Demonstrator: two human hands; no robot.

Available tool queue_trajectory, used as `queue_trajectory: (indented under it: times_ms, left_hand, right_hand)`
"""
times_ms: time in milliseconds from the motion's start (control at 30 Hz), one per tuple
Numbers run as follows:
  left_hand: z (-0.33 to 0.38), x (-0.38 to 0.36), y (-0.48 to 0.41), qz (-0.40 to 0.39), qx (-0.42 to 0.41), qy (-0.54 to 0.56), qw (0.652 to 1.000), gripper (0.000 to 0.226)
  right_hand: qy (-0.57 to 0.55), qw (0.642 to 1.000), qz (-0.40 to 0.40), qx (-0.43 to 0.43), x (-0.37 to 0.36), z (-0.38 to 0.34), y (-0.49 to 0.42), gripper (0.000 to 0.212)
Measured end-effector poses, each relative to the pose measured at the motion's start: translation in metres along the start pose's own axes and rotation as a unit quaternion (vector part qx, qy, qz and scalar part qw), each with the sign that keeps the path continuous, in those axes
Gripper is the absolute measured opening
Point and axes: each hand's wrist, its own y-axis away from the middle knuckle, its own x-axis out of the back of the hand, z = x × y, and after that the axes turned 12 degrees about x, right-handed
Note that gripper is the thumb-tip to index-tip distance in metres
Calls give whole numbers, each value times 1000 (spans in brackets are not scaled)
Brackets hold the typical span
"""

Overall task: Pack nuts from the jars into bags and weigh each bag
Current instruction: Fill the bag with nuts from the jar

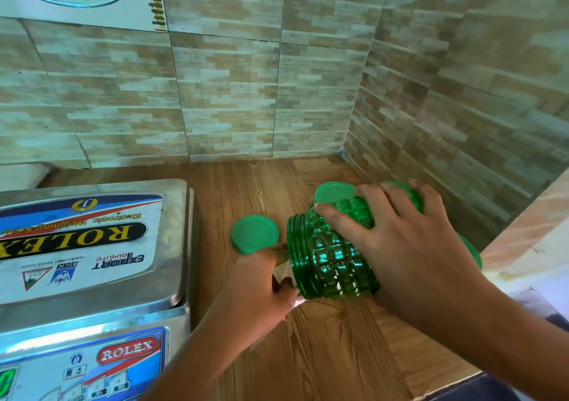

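My right hand (397,240) grips a green ribbed plastic jar (331,259) tipped on its side, its open mouth facing left. My left hand (261,280) holds a small brown paper bag (284,273) right at the jar's mouth; most of the bag is hidden behind the hand. A loose green lid (255,233) lies flat on the wooden counter (323,348) just left of the jar. The lidded top of a second green jar (334,192) shows behind the tipped one. No nuts are visible.
A steel electronic weighing scale (92,246) fills the left side, its pan bare. Tiled walls close the back and right. Another green lid edge (472,251) peeks from behind my right wrist. A pale ledge (529,240) runs along the right.
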Motion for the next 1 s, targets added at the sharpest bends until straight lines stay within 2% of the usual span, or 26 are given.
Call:
queue_trajectory:
  times_ms: [200, 433, 600, 733, 833, 1000]
  left_hand:
    - [-4, -3, 0, -15, 31, 3, 999, 18]
    - [-9, -5, -2, -19, 66, -1, 998, 21]
    - [-9, -5, -1, -30, 80, -16, 996, 4]
    - [-9, -5, -1, -38, 97, -26, 994, 5]
    - [-9, -4, -1, -36, 104, -33, 993, 17]
    - [-10, -4, -2, -46, 110, -7, 993, 8]
  right_hand:
    - [6, 1000, -4, -1, -1, 0, 1, 109]
    - [16, 1000, -14, -2, -3, 4, 0, 110]
    - [16, 1000, -11, 0, -3, 5, -3, 112]
    - [15, 1000, -13, 2, -3, 6, -6, 115]
    - [15, 1000, -18, 4, -3, 6, -6, 115]
    - [20, 1000, -19, 5, -3, 6, -8, 113]
